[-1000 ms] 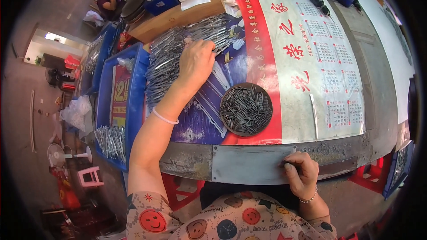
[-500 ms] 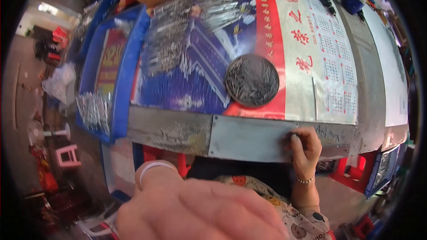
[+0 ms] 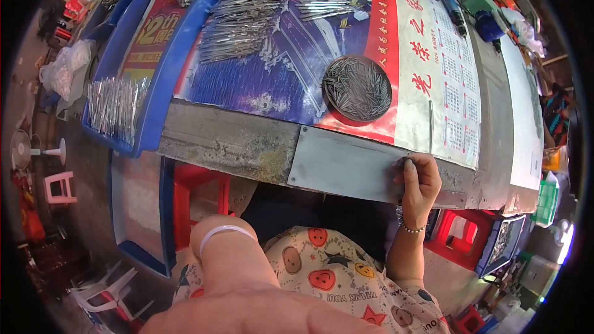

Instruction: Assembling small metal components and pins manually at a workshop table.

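Observation:
My right hand [image 3: 422, 182] rests at the right end of a smooth grey metal plate [image 3: 340, 164] on the table's front edge. Thumb and fingers are pinched together; a small dark spot shows at their tips, too small to name. My left hand [image 3: 266, 315] is raised very close at the bottom of the view, a pale bangle [image 3: 228, 230] on its wrist. Its fingers run out of the picture. Beyond the plate, a round dish [image 3: 357, 88] holds many short, dark metal pins. A single thin rod [image 3: 431, 127] lies on the calendar sheet [image 3: 442, 80], right of the dish.
Rows of slender shiny metal pieces [image 3: 241, 21] cover the poster's far left. A blue tray [image 3: 162, 80] at left holds more such pieces [image 3: 119, 108]. Tools [image 3: 455, 12] and a dark blue container [image 3: 489, 26] stand far right. Red stools [image 3: 198, 195] are below the table.
The view has shifted, with more of the patterned apron showing. My left hand sits lower in the picture. My right hand stays pinched at the plate's right end.

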Demonstrator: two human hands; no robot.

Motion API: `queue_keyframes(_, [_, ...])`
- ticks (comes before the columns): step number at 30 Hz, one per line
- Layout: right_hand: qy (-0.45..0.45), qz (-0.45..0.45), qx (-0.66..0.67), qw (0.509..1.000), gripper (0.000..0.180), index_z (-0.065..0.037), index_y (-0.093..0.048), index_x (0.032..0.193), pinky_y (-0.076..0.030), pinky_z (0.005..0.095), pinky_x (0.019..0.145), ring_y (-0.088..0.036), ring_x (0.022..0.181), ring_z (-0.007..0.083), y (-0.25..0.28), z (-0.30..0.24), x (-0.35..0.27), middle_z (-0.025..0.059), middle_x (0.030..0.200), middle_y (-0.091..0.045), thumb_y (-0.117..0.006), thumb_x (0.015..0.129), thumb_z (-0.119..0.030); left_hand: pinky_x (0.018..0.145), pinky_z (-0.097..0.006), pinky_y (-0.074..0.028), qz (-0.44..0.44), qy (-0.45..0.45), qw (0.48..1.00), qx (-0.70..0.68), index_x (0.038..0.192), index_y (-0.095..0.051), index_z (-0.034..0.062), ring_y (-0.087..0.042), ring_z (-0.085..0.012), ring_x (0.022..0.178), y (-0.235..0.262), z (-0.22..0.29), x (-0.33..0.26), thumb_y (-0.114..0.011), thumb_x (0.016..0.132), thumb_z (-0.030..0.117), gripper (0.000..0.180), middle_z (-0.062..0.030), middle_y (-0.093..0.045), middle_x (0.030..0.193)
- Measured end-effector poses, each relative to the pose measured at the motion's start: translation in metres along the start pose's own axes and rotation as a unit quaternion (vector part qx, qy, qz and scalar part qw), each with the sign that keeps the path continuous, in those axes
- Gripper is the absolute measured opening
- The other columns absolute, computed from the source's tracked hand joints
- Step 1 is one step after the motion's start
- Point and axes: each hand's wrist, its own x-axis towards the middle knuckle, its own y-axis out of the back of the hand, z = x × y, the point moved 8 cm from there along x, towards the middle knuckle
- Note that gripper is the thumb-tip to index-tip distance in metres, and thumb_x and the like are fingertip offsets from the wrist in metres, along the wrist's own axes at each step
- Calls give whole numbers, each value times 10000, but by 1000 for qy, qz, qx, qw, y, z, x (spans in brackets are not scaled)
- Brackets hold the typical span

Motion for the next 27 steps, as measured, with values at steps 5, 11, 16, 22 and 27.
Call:
queue_keyframes(5, [11,15,-30,999,73,-8,-573,978,-475,188,594,-559,670,58,0,-1,1,29,824,-628,-576,937,-69,807,-401,-499,20,-17,1000,-14,1245,-404,-12,-603,-284,948,3,-5,-7,-377,957,397,501,-180,-574,1085])
queue_keyframes(11, [27,31,-50,998,64,-20,-577,967,-410,163,552,-514,615,42,-5,-3,1,23,815,-620,-563,943,-78,840,-438,-491,40,-38,998,-43,1310,-353,-3,-593,-302,987,16,3,-23,-323,961,488,603,-198,-554,1131])
queue_keyframes(16, [44,27,-67,996,87,-4,-574,977,-457,180,575,-535,645,40,-5,1,0,-9,790,-582,-582,937,-80,868,-469,-484,47,-50,996,-61,1364,-311,6,-584,-317,1020,57,22,-19,-277,964,564,688,-213,-537,1168])
queue_keyframes(22, [58,57,-99,992,77,0,-580,966,-440,177,572,-518,632,40,-4,-7,-3,-10,800,-577,-579,934,-71,1034,-529,-360,124,81,979,-143,1467,-156,-15,-383,-374,1310,67,-21,-41,-262,970,596,795,-277,-250,1473])
queue_keyframes(27, [101,34,-115,988,77,-2,-579,963,-439,179,569,-516,630,41,-10,-13,-4,-10,794,-570,-580,935,-73,1074,-524,-310,50,53,984,-163,1480,-180,19,-318,-357,1362,43,-14,-41,-279,976,581,762,-220,-238,1511])
